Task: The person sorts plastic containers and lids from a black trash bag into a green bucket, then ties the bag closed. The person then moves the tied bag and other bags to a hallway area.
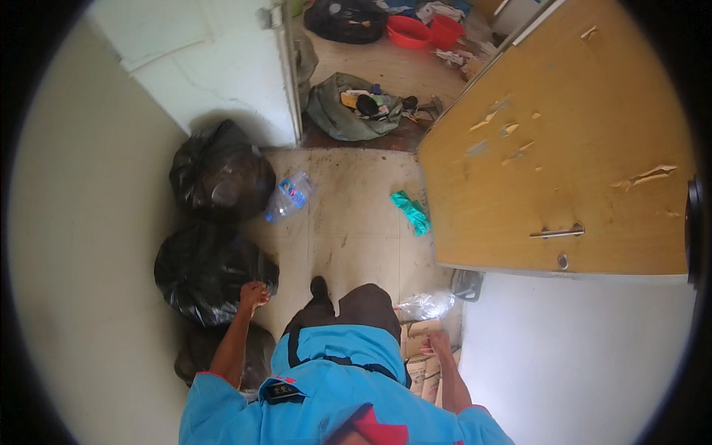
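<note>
My left hand (255, 295) is in front of the middle black plastic bag (208, 272), its fingers curled; whether it grips anything is not clear. On the other side, my right hand (436, 343) hangs above flattened cardboard (423, 367), fingers partly bent, with no held thing visible. Another full black bag (222, 172) stands farther along the left wall, and a third (250, 350) lies nearer my body. Beside the far bag is an empty clear plastic bottle (291, 196) on the floor. A green rubber glove (410, 212) lies near the door.
A scratched wooden door (556, 139) stands at the right. Past the doorway are an open sack (339, 119) of mixed items, red basins (409, 32) and a black bag (345, 22). Clear plastic (425, 306) and a dark container (467, 285) lie by the right wall.
</note>
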Tool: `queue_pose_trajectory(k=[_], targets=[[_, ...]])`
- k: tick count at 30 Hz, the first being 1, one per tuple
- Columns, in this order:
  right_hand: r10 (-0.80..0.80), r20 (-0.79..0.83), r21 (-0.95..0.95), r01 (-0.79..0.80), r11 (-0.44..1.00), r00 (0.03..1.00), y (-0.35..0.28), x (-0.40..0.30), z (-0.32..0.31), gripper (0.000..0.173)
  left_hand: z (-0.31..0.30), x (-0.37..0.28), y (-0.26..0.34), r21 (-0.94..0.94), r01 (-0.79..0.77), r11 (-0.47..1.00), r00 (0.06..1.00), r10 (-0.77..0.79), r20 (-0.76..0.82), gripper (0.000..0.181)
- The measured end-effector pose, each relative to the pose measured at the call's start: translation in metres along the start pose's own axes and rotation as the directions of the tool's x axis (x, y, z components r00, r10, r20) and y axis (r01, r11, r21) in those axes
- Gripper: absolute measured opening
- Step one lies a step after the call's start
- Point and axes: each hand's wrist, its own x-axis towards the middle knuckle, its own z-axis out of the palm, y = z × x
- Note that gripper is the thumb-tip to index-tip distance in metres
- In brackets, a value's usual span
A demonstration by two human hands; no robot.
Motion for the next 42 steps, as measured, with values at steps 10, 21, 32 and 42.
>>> queue_pose_trajectory(k=[10, 21, 32, 42], targets=[[0.25, 0.024, 0.053, -0.251, 0.967, 0.968, -0.13, 0.115, 0.011, 0.024, 0.128, 0.169, 0.233, 0.079, -0.184, 0.98, 0.97, 0.168, 0.174, 0.016], [-0.258, 0.011, -0.137, 0.257, 0.957, 0.966, -0.582, 0.347, -0.024, 0.028, 0.216, 0.232, 0.374, -0.048, -0.044, 0.998, 0.999, 0.045, 0.015, 0.029], [-0.073, 0.027, -0.165, 0.077, 0.983, 0.997, -0.796, 0.435, 0.049, 0.024, 0.302, 0.43, 0.558, -0.023, 0.013, 1.0, 0.999, -0.011, 0.047, 0.03], [-0.097, -0.048, -0.352, 0.074, 0.933, 0.994, -0.864, 0.57, 0.07, 0.025, 0.411, 0.592, 0.626, 0.01, 0.099, 0.995, 0.98, -0.1, 0.174, 0.034]])
